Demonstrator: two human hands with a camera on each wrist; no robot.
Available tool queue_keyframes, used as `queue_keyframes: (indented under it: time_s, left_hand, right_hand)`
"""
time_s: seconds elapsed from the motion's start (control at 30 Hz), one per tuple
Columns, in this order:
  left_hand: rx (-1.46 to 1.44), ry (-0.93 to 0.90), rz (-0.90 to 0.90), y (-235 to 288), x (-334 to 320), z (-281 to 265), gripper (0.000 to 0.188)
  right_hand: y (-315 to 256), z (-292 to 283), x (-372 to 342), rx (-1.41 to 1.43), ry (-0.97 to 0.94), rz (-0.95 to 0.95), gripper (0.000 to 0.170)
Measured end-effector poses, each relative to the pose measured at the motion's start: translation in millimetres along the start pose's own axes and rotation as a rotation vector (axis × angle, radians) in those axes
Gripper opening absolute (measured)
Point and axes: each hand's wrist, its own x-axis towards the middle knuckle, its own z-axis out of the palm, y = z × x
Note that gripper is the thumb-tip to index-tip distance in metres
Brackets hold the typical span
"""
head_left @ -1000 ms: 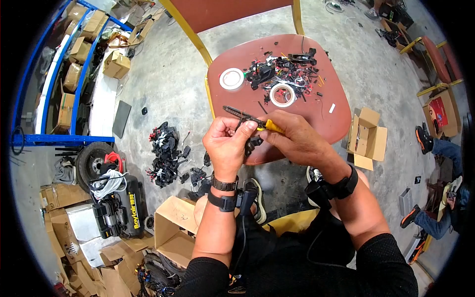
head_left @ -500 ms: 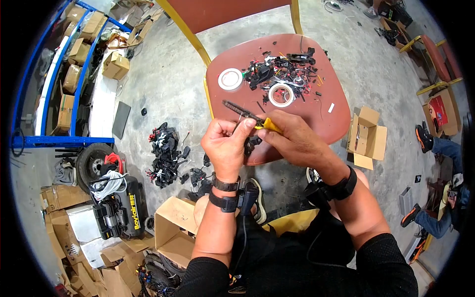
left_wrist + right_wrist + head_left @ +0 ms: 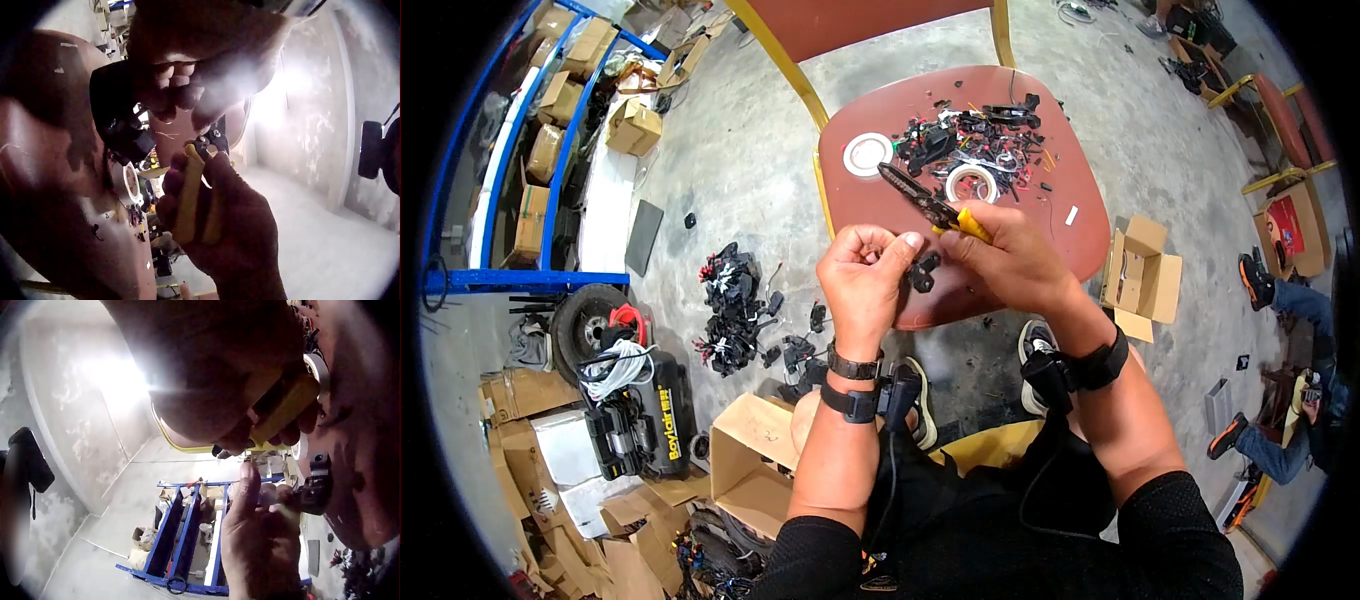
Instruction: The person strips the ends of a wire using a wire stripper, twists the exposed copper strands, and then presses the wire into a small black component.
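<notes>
- Your left fingers (image 3: 858, 243) are curled, holding a black part (image 3: 922, 271) over the near edge of the red chair seat (image 3: 1082, 185).
- Your pliers (image 3: 928, 204) slant forward-left, apart from that part.
- Beyond them, a heap of black scraps (image 3: 975, 137) lies on the seat.
- Your right fingers (image 3: 1003, 226) grasp the pliers' yellow handles.
- Farther right, an open carton (image 3: 1158, 285) stands on the floor.

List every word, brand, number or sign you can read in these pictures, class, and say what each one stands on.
"Boylair": yellow lettering on the black tank; the characters after it are too small to read.
Open cardboard box near the person: a small mark, unreadable.
Black shirt: a small yellowish mark, unreadable.
Wrist views: no readable text.
</notes>
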Motion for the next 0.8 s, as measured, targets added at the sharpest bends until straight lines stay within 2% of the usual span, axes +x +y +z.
queue_keyframes:
  time_s: [0.17, 0.23, 0.33, 0.53, 0.63, 0.8]
  left_hand:
    - [-0.109, -0.057, -0.106, 2, 3, -3, 0.007]
    - [-0.154, -0.067, -0.088, -1, 3, -4, 0.01]
    - [-0.206, -0.058, -0.122, -3, 5, -6, 0.015]
    - [-0.129, -0.008, -0.076, -5, 5, -7, 0.018]
    - [-0.084, 0.059, -0.117, 4, 3, -5, 0.017]
    - [0.049, 0.086, -0.062, 7, 4, -9, 0.018]
  right_hand:
    - [8, -4, 4, 0.015, 0.02, -0.03, 0.013]
    - [14, -7, 7, -0.05, 0.047, -0.097, 0.015]
    - [15, -9, 9, 0.021, 0.058, -0.06, 0.018]
    - [24, -10, 11, 0.049, 0.035, -0.034, 0.019]
    - [20, -9, 10, -0.011, 0.004, -0.029, 0.016]
    - [18, -7, 8, -0.083, -0.02, -0.027, 0.012]
